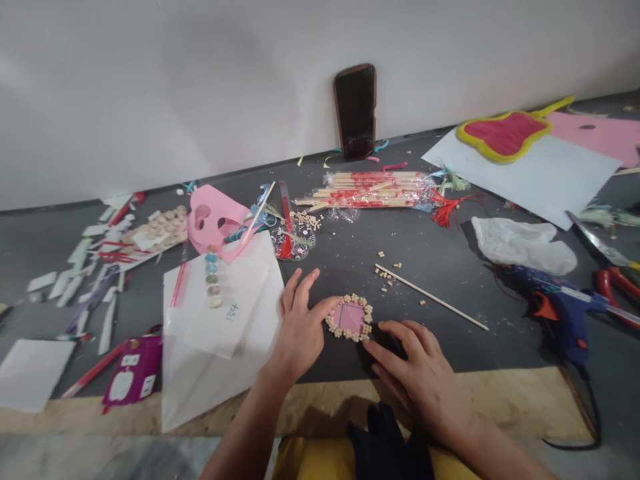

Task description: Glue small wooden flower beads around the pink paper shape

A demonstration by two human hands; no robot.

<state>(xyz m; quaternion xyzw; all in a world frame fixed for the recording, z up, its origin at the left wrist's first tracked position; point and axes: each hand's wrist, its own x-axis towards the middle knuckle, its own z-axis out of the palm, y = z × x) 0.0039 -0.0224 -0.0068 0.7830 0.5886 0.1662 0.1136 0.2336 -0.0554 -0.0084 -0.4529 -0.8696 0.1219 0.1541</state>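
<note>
A small pink piece (353, 319) rimmed with clusters of tiny pale wooden beads lies flat on the dark table. My left hand (301, 327) is beside it, fingers spread, with the thumb tip against its upper left edge. On the other side, my right hand (420, 370) stretches its fingers towards the lower right rim; the index fingertip touches the beads there. Neither hand is wrapped around anything. Just beyond, a thin wooden stick (431, 295) lies at a slant, with several short cut stick bits (385, 275) near its far end.
On the right sit a blue glue gun (570, 313), a crumpled white cloth (523, 243) and red-handled scissors (607, 267). Wrapped sticks (375, 189) lie at the back, below a phone (356, 110) leaning on the wall. White paper sheets (187, 380) and scraps (70, 287) spread leftwards.
</note>
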